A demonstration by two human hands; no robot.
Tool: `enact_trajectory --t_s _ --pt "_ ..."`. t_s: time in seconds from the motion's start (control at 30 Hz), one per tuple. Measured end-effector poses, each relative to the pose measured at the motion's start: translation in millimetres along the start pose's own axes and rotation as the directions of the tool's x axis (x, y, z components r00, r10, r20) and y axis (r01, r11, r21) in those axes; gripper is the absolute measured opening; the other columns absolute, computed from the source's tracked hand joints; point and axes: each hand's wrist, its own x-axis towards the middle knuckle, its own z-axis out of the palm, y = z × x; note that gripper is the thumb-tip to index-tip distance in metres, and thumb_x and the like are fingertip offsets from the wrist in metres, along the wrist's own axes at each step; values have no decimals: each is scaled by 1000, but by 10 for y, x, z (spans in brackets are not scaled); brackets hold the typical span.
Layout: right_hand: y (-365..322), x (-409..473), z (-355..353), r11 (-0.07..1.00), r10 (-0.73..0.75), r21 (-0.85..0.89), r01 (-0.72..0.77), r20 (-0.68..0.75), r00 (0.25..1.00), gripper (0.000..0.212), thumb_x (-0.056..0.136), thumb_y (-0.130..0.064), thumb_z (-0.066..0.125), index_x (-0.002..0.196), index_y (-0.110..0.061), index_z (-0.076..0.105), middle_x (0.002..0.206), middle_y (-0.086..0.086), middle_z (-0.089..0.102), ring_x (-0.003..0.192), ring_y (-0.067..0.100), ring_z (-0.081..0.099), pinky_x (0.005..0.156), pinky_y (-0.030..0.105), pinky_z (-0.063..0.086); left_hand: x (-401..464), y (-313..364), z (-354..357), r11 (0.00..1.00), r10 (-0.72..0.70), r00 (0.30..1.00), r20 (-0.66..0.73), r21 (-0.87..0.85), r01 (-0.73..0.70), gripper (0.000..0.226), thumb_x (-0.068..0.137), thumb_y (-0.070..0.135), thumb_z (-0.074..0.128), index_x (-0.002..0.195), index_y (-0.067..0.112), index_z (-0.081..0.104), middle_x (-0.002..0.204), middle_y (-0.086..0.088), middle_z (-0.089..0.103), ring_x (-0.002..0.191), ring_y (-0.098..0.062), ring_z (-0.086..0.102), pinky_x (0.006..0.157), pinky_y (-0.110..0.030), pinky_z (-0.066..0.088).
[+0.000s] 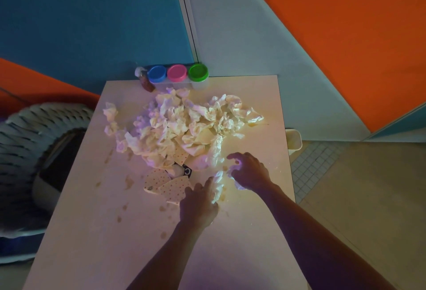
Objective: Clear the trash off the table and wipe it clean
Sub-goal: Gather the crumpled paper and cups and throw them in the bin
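A big heap of crumpled white tissues (184, 126) covers the middle of the pale table (96, 239). At the heap's near edge lie dotted paper pieces (170, 188) and a small black item (187, 171). Brownish stains (129, 182) dot the tabletop to the left. My left hand (198, 206) and my right hand (250, 172) sit at the near right side of the heap. Both hold one crumpled white tissue (219, 186) stretched between them, fingers curled round its ends.
At the table's far edge stand three tubs with blue (157, 73), pink (176, 72) and green (198, 72) lids, and a small brown bottle (145, 80). A white bin (294, 141) stands on the floor at the right. A grey woven chair (34, 142) is left.
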Motion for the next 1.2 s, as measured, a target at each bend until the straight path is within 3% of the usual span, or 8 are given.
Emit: enact_trajectory --t_s 0.1,0.23,0.4,0.6,0.8,0.93,1.2 --pt "-96 123 -18 994 -59 -88 61 29 998 59 88 -29 54 141 -51 37 138 -4 46 112 32 61 94 41 47 55 28 7 1000 -8 1000 15 25 8 74 94 40 52 157 38 12 127 -2 52 113 -27 48 82 -36 50" --pt "-287 326 5 960 -131 -238 150 92 987 73 90 -25 54 148 -53 20 150 -6 34 110 33 62 89 41 49 103 37 31 999 -10 1000 9 34 9 62 94 38 54 149 35 28 123 -2 54 115 -28 49 82 -37 53" --pt "-419 592 112 908 -78 -388 156 210 975 89 86 -21 57 151 -52 6 143 4 36 107 34 62 87 43 51 208 24 90 999 -6 1000 3 53 6 51 93 42 57 139 28 40 124 -4 53 118 -30 49 79 -37 53" --pt "-383 714 166 851 3 -513 111 216 976 69 88 -21 54 151 -37 30 139 4 44 118 32 58 94 42 47 283 -11 141 1000 -11 1000 -2 6 11 52 92 42 58 139 30 40 123 -4 52 116 -29 49 77 -35 50" --pt "-365 722 255 827 43 -555 91 224 974 67 88 -24 58 147 -38 31 135 6 40 112 32 61 90 40 47 307 -85 132 996 -33 999 -7 -87 32 46 92 45 56 134 28 44 122 -3 54 112 -28 51 78 -38 50" --pt "-291 691 324 826 49 -562 40 143 989 51 91 -40 60 138 -29 44 131 6 42 111 32 59 86 39 47 214 -167 158 994 -18 997 -77 -112 9 41 90 49 57 125 28 51 115 -1 59 103 -25 55 73 -36 52" --pt "-192 473 296 937 38 -347 -40 -13 999 40 89 -45 61 124 -25 58 119 6 52 104 37 62 83 40 49 55 -280 115 969 -32 971 -238 -244 -28 41 88 62 58 112 28 57 106 3 62 98 -24 57 69 -37 54"
